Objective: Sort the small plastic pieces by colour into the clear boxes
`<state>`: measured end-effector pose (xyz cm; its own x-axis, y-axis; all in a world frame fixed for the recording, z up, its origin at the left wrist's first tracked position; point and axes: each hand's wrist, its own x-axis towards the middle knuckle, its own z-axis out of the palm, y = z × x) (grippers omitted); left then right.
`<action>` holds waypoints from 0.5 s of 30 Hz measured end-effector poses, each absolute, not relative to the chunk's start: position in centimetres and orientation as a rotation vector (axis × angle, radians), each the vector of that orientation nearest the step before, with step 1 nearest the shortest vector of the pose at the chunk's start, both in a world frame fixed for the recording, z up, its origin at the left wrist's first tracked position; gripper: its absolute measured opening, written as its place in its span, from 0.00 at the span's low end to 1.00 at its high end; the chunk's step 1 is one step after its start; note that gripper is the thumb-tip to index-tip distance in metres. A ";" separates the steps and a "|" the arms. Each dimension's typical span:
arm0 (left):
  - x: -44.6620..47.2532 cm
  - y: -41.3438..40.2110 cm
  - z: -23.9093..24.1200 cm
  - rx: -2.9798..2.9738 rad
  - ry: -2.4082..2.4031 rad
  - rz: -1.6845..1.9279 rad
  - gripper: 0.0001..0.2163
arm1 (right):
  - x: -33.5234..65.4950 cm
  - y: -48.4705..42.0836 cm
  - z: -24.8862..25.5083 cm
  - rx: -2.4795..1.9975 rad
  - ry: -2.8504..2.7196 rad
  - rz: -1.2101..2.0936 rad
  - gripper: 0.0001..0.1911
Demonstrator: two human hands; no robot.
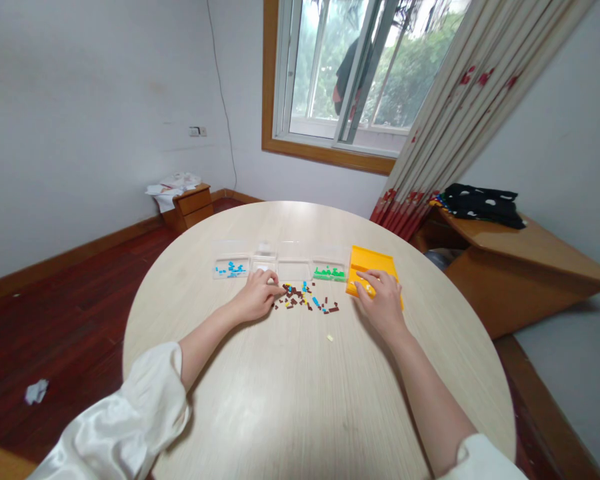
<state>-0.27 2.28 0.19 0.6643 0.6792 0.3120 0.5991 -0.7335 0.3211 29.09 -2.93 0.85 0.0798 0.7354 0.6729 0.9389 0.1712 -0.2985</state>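
My left hand (pixel 258 296) rests on the table at the left edge of a loose pile of small brown building bricks (pixel 296 292). Its index finger stretches out and touches the pile; blue and yellow bricks are mixed in. My right hand (pixel 383 297) lies over the lower part of a yellow box (pixel 375 257), thumb and index finger apart. Yellow shows between those fingers; whether it is a separate piece or the box, I cannot tell. Behind the left hand stands a clear box with blue bricks (pixel 231 268). Another clear box holds green bricks (pixel 329 272).
Two more clear boxes stand in the row, one of them a clear box (pixel 295 269) between my hands. A pale piece (pixel 330 338) lies nearer to me on the round table (pixel 300 400). A wooden cabinet (pixel 520 267) with dark cloth stands at the right.
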 end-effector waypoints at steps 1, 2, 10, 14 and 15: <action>-0.3 2.2 0.3 2.695 1.041 0.606 0.16 | 29.1 -2.9 0.9 -1.611 -1.701 -0.346 0.13; -0.3 2.1 0.4 2.701 1.037 0.596 0.16 | 29.1 -2.9 0.9 -1.612 -1.705 -0.349 0.13; -0.3 1.8 1.0 2.742 1.064 0.548 0.17 | 29.1 -3.0 0.8 -1.604 -1.706 -0.316 0.13; -0.1 1.2 1.6 2.835 1.095 0.438 0.15 | 29.1 -2.9 0.7 -1.606 -1.710 -0.312 0.13; 0.0 1.0 1.8 2.863 1.100 0.415 0.14 | 29.1 -2.9 0.7 -1.604 -1.711 -0.315 0.13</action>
<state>0.04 0.98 1.77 0.7115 0.6635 0.2313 0.6509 -0.7463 0.1387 29.14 -2.90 0.71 0.0737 0.7471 0.6606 0.9332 0.1819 -0.3098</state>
